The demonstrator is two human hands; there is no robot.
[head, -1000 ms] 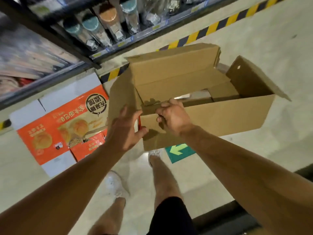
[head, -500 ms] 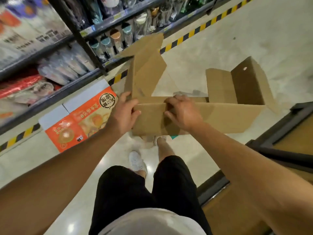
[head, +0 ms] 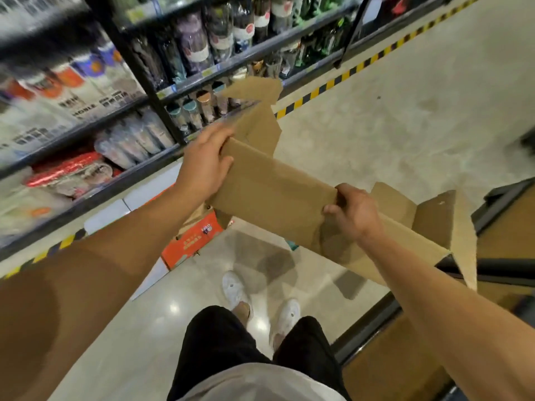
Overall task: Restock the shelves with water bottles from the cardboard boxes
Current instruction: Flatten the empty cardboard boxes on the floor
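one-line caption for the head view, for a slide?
Both hands, left hand and right hand, grip a flattened brown cardboard box above the pale shop floor beside stocked black shelves.

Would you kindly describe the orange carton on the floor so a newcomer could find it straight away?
Start at the black shelves along the yellow-and-black floor stripe. Just in front of their base, a flattened orange and white carton lies on the pale floor, partly hidden under the brown cardboard box held by both hands. It alone is bright orange and printed.
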